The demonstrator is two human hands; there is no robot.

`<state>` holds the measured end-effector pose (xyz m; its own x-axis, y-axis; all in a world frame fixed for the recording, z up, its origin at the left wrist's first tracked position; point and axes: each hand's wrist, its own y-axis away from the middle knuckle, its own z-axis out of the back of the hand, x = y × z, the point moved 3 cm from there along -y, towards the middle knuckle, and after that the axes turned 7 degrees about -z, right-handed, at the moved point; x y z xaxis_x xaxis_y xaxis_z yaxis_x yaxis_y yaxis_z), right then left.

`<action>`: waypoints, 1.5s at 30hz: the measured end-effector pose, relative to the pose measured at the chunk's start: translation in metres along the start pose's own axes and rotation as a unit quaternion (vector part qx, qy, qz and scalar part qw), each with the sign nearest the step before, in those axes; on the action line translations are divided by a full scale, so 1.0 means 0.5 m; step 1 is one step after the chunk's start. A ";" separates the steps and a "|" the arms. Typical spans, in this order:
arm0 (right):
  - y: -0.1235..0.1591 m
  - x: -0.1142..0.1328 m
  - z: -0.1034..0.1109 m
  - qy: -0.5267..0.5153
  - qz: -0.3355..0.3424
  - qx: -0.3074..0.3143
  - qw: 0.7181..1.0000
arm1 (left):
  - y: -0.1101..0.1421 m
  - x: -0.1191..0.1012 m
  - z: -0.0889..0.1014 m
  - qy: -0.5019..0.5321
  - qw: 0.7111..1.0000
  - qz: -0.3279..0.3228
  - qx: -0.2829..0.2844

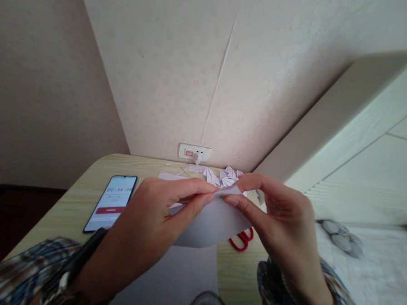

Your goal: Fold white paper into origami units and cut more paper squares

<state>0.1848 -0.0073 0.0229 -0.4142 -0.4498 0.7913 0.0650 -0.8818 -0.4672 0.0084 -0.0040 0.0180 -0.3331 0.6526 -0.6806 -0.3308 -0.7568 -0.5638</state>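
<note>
A white sheet of paper [213, 223] is held up over the table, its upper edge pinched between the fingers of both hands. My left hand [166, 214] grips that edge with thumb and forefinger. Close beside it, my right hand [272, 210] pinches the same edge, where a small part appears bent over. Beneath the held sheet lies more white paper [169, 278] flat on the table. Several folded white paper pieces [227, 176] sit just behind the hands. Red-handled scissors [242, 240] lie partly hidden under the sheet.
A phone [110, 202] with a timer on its screen lies at the left of the wooden table [60, 204]. A wall socket [194, 153] with a plug is behind. A dark looped cord [209, 304] shows at the front edge. A white cabinet or door stands to the right.
</note>
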 end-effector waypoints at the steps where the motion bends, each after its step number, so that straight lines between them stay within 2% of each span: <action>1: 0.000 0.001 0.000 0.003 -0.001 -0.001 1.000 | 0.000 -0.002 0.000 -0.008 1.000 -0.005 -0.005; 6: -0.002 0.003 0.001 0.030 -0.005 0.010 0.999 | -0.003 -0.009 -0.003 -0.047 0.998 -0.033 -0.021; 15: -0.009 0.022 0.005 0.024 0.024 0.043 0.999 | 0.009 -0.018 0.012 -0.087 0.996 -0.029 -0.010; 20: -0.011 0.036 0.007 0.042 0.033 0.052 0.997 | 0.005 -0.024 0.005 -0.071 0.997 -0.038 -0.003; 29: -0.004 0.040 0.013 0.016 0.030 0.035 0.999 | -0.006 -0.025 0.004 -0.001 1.000 0.004 -0.010; 37: -0.007 0.050 0.006 0.077 0.052 0.057 0.994 | -0.001 -0.030 0.007 -0.041 0.999 -0.015 0.005; 45: -0.011 0.055 0.006 0.081 0.055 0.062 0.993 | 0.001 -0.031 0.009 -0.067 0.997 -0.035 0.022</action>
<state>0.1758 -0.0154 0.0482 -0.5379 -0.5238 0.6605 0.2254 -0.8444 -0.4860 0.0094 -0.0143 0.0307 -0.4222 0.7046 -0.5703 -0.3947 -0.7093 -0.5841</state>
